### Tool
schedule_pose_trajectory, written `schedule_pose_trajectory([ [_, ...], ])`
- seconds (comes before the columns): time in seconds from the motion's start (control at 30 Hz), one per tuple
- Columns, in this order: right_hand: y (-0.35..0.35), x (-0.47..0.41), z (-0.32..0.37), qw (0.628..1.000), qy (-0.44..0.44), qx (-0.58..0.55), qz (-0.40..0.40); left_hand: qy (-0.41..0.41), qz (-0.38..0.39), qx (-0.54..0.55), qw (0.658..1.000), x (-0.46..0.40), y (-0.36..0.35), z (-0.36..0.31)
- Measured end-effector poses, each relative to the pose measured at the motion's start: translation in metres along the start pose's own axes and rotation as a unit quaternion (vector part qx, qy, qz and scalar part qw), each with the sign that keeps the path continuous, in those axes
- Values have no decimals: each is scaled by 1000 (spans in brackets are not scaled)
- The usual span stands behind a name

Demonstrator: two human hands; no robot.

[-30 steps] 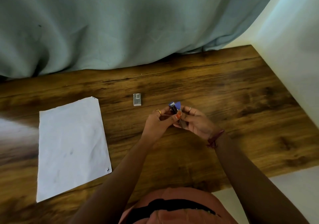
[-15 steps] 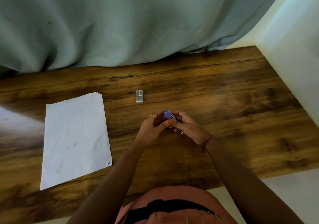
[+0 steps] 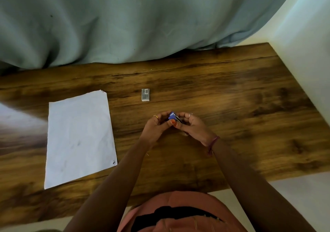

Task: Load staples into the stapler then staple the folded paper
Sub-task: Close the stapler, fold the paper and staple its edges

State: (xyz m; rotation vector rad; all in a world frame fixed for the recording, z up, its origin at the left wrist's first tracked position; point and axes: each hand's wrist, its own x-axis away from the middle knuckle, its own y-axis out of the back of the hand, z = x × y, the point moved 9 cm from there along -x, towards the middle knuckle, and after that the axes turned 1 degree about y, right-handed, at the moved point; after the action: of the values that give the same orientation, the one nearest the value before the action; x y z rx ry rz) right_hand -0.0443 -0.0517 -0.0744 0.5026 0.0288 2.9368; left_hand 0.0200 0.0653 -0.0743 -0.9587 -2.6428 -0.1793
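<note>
A small blue stapler (image 3: 172,117) sits between my two hands above the middle of the wooden table (image 3: 232,106). My left hand (image 3: 157,127) grips it from the left, thumb pressed on its blue top. My right hand (image 3: 193,127) holds it from the right, fingers curled round its metal part. Most of the stapler is hidden by my fingers. A small grey staple box (image 3: 145,95) lies on the table just beyond my hands. The white folded paper (image 3: 78,137) lies flat to the left.
A grey-green curtain (image 3: 125,22) hangs over the table's far edge. A white wall (image 3: 307,53) borders the table on the right. My pink-clothed lap (image 3: 178,214) is at the near edge.
Both hands have drawn the stapler in and lowered it closer to the table, and its blue top looks pressed more closed. The box and paper have not moved on the table.
</note>
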Motion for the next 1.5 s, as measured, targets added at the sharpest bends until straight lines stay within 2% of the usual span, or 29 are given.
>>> schedule_pose_trajectory([
  [0.13,0,0,-2,1000,-2,24,-15,-3,-24,-4,1000,2,2,0],
  [0.27,1,-2,-2,995,7,69,-73,-10,-46,35,998,7,5,1],
  [0.4,-3,1,8,984,43,123,-119,-25,-110,29,993,19,23,4],
  [0.63,-10,0,24,934,99,312,-146,-79,-213,-44,973,53,79,-10],
  [0.8,-17,-8,26,917,86,364,-140,-91,-249,-70,962,70,114,-16],
  [0.97,-23,-19,29,909,55,384,-153,-91,-254,-109,957,78,141,-13],
  [1.27,-29,-20,31,893,-31,412,-178,-101,-219,-187,952,83,175,-8],
  [1.4,-38,-11,42,880,-26,431,-197,-106,-204,-219,948,86,185,-8],
  [1.5,-50,-2,59,866,18,442,-235,-120,-202,-234,943,90,194,-12],
])
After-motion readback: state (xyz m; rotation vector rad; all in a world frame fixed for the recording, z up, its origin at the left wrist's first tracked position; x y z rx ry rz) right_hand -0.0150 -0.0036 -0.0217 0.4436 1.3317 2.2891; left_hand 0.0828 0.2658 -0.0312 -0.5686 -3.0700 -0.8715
